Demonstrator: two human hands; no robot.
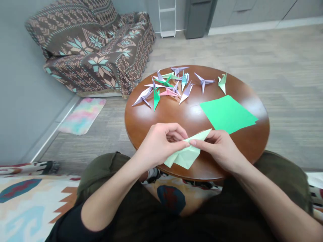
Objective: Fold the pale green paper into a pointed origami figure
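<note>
Between both hands is a pale green sheet of origami paper [188, 155], partly folded, with a sharp point toward the upper right and creased flaps hanging below. My left hand [168, 139] pinches its upper left edge between thumb and curled fingers. From the other side my right hand [219, 144] grips it, thumb on the near face and fingers behind, mostly hidden. The two thumb tips almost meet at the middle of the paper. It is held above the near edge of the round brown table [143, 129].
A stack of bright green paper [228, 114] lies on the table's right side. Several folded paper cranes crowd the back left, with a purple crane [204, 82] and a light green crane [222, 83] farther right. A patterned sofa [101, 57] stands beyond, at left.
</note>
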